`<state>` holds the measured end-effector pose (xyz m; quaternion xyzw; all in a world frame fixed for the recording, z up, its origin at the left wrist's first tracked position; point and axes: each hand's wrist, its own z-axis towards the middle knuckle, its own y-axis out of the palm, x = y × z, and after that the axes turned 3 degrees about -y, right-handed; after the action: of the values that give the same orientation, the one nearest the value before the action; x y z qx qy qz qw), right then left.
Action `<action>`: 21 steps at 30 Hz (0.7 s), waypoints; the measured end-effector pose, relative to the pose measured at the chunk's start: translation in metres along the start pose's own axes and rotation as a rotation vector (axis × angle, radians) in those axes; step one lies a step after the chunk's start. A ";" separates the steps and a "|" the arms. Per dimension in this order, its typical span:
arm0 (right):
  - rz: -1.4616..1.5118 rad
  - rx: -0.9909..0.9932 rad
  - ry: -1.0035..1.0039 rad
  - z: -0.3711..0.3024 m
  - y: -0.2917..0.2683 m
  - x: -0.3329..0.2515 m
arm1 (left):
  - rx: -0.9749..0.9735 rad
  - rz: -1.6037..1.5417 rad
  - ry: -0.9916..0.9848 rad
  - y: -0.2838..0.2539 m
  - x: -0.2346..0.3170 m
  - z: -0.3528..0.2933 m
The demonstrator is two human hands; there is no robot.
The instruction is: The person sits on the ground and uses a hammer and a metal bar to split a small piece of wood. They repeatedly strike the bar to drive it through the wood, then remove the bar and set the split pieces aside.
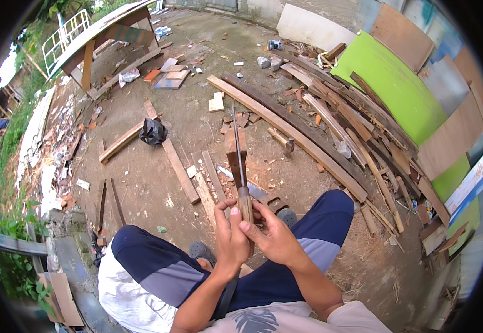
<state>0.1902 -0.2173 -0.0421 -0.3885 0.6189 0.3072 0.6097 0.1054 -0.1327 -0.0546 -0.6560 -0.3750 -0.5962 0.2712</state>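
Between my knees, I hold a tool with a wooden handle (245,204) and a long, thin dark metal blade (239,161) pointing away from me. My left hand (231,238) is closed around the left side of the handle, thumb up along it. On the other side, my right hand (274,236) grips the same handle, its thumb near the lower end. Behind the blade is a brown wooden block (236,149), partly hidden by it. What looks like a hand saw (257,191) lies on the ground just past my hands.
A hammer (283,140) lies beyond the saw, beside a long plank (286,133). Stacked timber (358,125) and a green panel (388,86) line the right. Shorter boards (179,169) and a black plastic bag (153,132) lie to the left. A wooden table (99,36) stands far left.
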 end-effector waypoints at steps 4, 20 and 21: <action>0.172 0.015 0.112 -0.008 0.000 0.002 | 0.049 0.331 0.052 -0.014 0.000 -0.015; 0.251 0.124 0.374 -0.047 -0.013 0.003 | -0.369 0.371 0.394 -0.013 -0.121 0.135; 0.203 0.141 0.384 -0.049 -0.013 0.003 | -0.409 0.381 0.368 -0.007 -0.126 0.138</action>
<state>0.1758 -0.2665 -0.0407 -0.3319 0.7796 0.2432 0.4722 0.1786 -0.0392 -0.1995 -0.6363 -0.0630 -0.7063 0.3038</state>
